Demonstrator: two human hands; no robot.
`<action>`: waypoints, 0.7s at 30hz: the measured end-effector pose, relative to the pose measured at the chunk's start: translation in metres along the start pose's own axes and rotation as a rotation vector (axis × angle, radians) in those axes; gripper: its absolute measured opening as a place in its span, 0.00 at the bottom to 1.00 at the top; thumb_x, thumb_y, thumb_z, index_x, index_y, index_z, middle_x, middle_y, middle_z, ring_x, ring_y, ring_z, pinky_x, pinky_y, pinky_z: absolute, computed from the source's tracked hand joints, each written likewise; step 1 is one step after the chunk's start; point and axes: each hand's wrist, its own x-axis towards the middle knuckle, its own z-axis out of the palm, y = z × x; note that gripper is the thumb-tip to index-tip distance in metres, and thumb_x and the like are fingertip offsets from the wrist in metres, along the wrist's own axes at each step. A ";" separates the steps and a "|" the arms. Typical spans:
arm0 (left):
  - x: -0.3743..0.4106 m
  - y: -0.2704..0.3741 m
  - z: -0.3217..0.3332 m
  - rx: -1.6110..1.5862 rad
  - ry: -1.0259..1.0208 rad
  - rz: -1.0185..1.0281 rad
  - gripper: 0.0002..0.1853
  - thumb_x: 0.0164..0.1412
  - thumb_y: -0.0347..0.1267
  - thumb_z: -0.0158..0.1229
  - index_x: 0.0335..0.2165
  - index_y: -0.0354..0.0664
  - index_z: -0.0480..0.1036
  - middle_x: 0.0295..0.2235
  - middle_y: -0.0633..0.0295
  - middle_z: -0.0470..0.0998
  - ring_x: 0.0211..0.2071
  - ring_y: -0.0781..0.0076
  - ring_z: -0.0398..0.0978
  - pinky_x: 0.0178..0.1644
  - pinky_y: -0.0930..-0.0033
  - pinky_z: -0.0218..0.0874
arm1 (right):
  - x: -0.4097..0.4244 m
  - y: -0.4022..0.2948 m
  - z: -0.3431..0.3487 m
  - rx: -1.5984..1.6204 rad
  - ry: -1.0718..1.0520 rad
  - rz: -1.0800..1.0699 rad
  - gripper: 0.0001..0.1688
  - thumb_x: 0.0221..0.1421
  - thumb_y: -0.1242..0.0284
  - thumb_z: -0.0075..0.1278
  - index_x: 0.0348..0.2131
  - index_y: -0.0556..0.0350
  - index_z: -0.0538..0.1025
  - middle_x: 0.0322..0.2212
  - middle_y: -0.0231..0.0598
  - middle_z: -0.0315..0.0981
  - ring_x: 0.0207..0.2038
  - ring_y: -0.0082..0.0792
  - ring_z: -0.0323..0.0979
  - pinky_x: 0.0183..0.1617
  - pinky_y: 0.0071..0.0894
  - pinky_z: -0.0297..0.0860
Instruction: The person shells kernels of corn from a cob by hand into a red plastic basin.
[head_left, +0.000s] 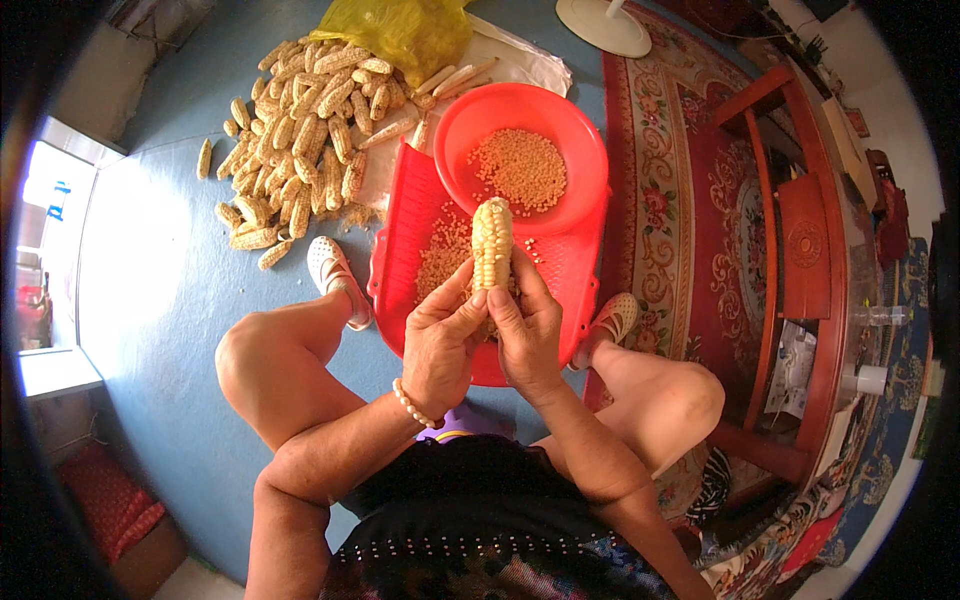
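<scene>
Between my two hands a partly shelled corn cob (492, 241) stands with its bare tip pointing away from me. My left hand (442, 337) wraps its lower left side, thumb on the kernels. On the other side my right hand (527, 330) grips it too, and both thumbs meet near its lower end. Below the cob lies a red plastic basket (555, 270) with loose corn kernels (444, 259) gathered on its left part. A round red basin (457, 142) rests on the basket's far end and holds a heap of kernels (521, 169).
Dried corn cobs (300, 142) are piled on the blue floor (180, 262) at the far left, beside a yellow plastic bag (397, 34). Stripped cobs (454, 79) lie near a white sheet (517, 52). A patterned red carpet (656, 172) and wooden table (817, 300) are to the right.
</scene>
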 end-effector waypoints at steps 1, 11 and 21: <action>0.000 0.000 0.000 0.002 0.006 -0.004 0.24 0.59 0.28 0.47 0.53 0.35 0.57 0.48 0.59 0.68 0.46 0.71 0.68 0.49 0.70 0.61 | -0.001 0.003 -0.001 -0.035 0.009 -0.007 0.25 0.57 0.70 0.40 0.51 0.69 0.60 0.44 0.45 0.64 0.46 0.32 0.63 0.50 0.29 0.59; 0.002 -0.001 0.001 0.014 0.029 -0.002 0.23 0.60 0.28 0.46 0.53 0.35 0.58 0.47 0.58 0.69 0.45 0.70 0.69 0.49 0.69 0.62 | -0.005 0.015 -0.002 0.181 0.122 0.106 0.23 0.61 0.71 0.33 0.53 0.69 0.59 0.46 0.42 0.63 0.47 0.26 0.62 0.50 0.23 0.60; 0.001 -0.006 0.001 0.066 0.060 0.024 0.23 0.59 0.26 0.47 0.53 0.35 0.58 0.47 0.57 0.68 0.45 0.70 0.69 0.49 0.71 0.61 | -0.007 0.017 0.002 0.265 0.154 0.144 0.22 0.60 0.70 0.35 0.51 0.66 0.61 0.45 0.42 0.63 0.46 0.29 0.62 0.50 0.27 0.59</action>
